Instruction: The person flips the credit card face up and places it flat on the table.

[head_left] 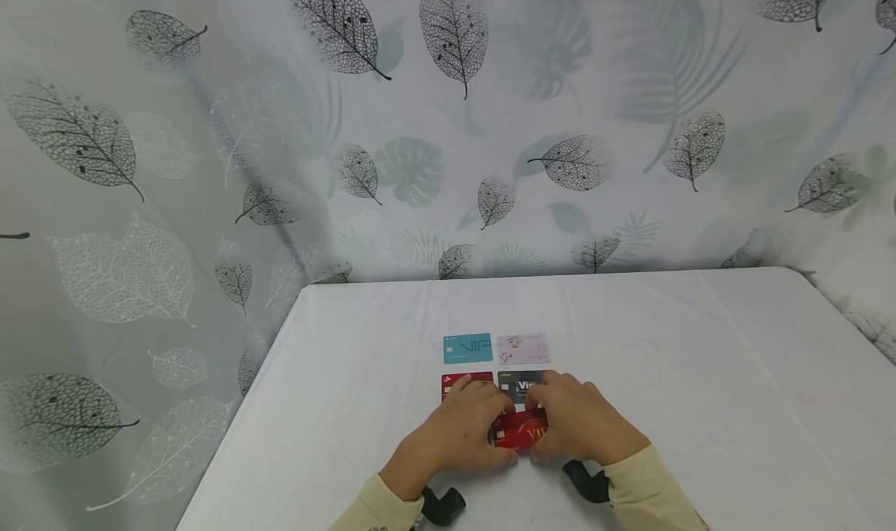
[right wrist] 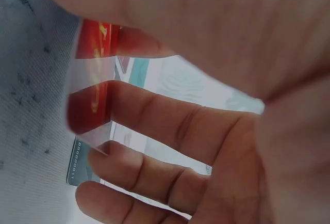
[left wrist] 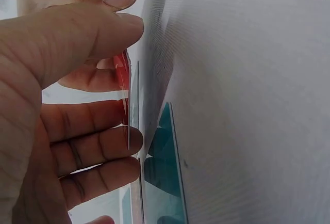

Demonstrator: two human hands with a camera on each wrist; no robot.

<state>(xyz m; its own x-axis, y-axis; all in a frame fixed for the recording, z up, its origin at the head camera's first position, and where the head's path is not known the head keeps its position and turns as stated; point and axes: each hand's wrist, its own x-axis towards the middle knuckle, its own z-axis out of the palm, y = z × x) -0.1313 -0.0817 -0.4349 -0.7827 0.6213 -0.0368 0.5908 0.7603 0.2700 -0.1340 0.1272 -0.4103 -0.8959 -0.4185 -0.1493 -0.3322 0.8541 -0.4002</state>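
A glossy red card with gold VIP lettering is held between both hands near the front of the white table, its long side running left to right. My left hand grips its left end, thumb at the near side and fingers at the far side. The right end is gripped by my right hand, whose thumb and fingers curl around it. Just beyond lie a red card, partly under the left fingers in the head view, and a dark grey VIP card next to the right fingertips.
A teal VIP card and a pale pink flowered card lie side by side in a farther row. The white table ends at a leaf-patterned curtain. Black wrist mounts sit below both wrists.
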